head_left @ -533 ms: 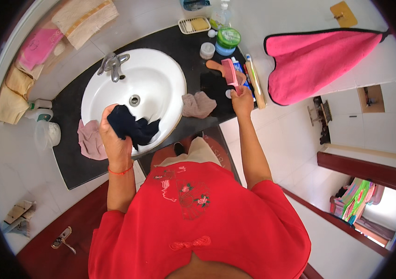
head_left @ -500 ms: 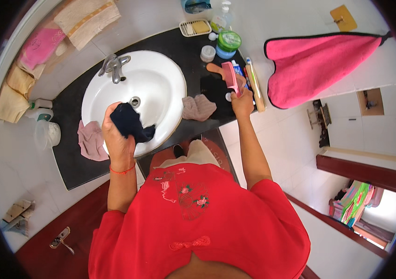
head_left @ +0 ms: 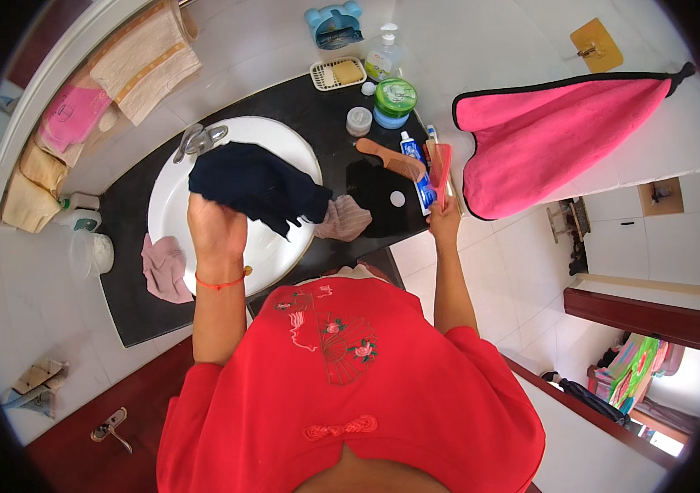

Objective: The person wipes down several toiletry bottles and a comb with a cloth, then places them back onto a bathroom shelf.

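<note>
My left hand [head_left: 217, 234] is closed on a dark navy cloth [head_left: 259, 185], which hangs spread out over the white sink [head_left: 167, 215] and hides much of the basin. My right hand [head_left: 445, 220] grips the handle of a pink comb [head_left: 440, 168] at the counter's right end. Left of that comb lie a blue and white toothpaste tube [head_left: 418, 172] and a brown wooden comb [head_left: 387, 156]. A small white round piece [head_left: 397, 199] lies nearby. One dusty-pink cloth [head_left: 165, 267] rests at the sink's left rim; a ribbed beige-pink cloth [head_left: 346, 220] lies at its right.
The black counter [head_left: 284, 103] carries a soap dish [head_left: 338, 74], a pump bottle [head_left: 383, 56], a green-lidded jar [head_left: 396, 97] and a small pale jar [head_left: 359, 121]. A chrome faucet [head_left: 199, 141] stands behind the basin. At right hangs a pink towel [head_left: 547, 140].
The navy cloth has risen and opened out wider in my left hand. My right hand has brought the pink comb rightward, off the wooden comb.
</note>
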A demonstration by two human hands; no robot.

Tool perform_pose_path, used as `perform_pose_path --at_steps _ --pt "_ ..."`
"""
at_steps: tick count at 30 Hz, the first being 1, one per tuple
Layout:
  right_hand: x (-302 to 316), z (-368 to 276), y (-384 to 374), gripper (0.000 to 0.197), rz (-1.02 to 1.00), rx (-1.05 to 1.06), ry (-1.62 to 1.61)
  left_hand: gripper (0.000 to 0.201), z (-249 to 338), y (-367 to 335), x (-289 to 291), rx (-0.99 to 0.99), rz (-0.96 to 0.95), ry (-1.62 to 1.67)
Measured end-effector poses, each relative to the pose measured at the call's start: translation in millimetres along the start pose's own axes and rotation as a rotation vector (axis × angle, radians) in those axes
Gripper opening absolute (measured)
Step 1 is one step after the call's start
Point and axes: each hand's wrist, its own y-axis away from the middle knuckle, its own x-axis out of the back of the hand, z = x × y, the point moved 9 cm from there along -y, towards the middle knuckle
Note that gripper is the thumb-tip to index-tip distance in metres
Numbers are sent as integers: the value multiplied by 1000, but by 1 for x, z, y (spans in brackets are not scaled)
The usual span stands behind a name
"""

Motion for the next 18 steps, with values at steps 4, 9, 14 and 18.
perform_pose_path --at_steps 4,9,14,18 --pt "10 -5 28 15 -8 -96 -166 31 -42 -32 -47 -2 -255 -111" --pt "3 -13 40 18 6 -104 -312 34 -163 -69 -45 222 -192 -439" --pt "10 -22 33 18 16 -76 -301 59 -248 -52 -19 -211 -872 -2194" --pt "16 -22 39 15 19 -103 -272 35 -249 -50 -65 -112 -954 -1831"
